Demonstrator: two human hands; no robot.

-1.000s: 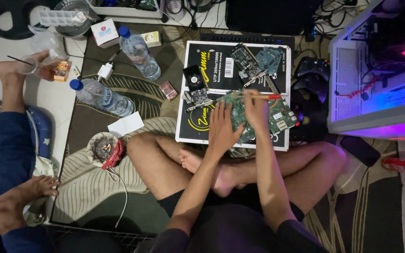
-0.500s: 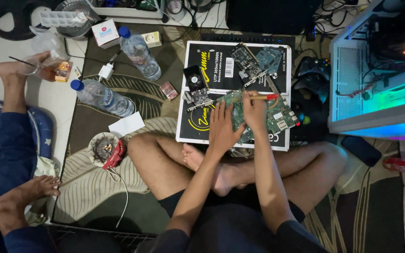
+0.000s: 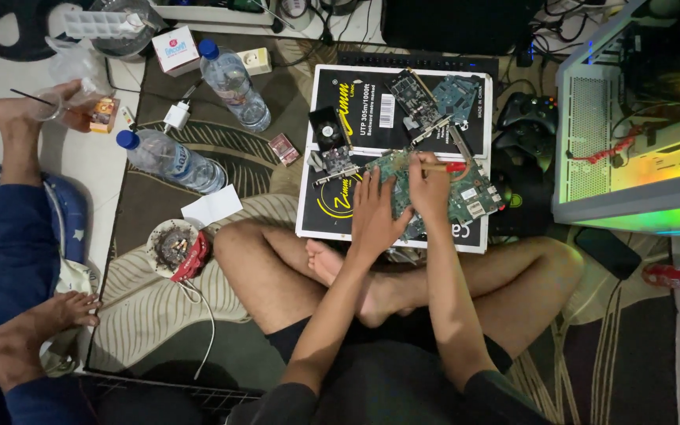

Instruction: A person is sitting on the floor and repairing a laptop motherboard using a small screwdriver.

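Observation:
I sit cross-legged on a rug. A green circuit board (image 3: 466,197) lies on a flat black-and-white cardboard box (image 3: 332,212) in front of my feet. My left hand (image 3: 375,214) rests flat on the board's left part, fingers spread. My right hand (image 3: 428,187) grips a thin brush with a red handle (image 3: 446,166), its tip toward the board's upper left. Further expansion cards (image 3: 415,102) and a small black fan (image 3: 327,126) lie on the box beyond the board.
An open, lit computer case (image 3: 631,126) stands at the right, a game controller (image 3: 527,110) beside it. Two water bottles (image 3: 234,83) (image 3: 171,161), an ashtray (image 3: 173,245) and a white paper lie on the rug at left. Another person's legs (image 3: 17,330) are far left.
Both hands stay on the circuit board with only slight shifts. The computer case's lighting has turned from purple to green and yellow.

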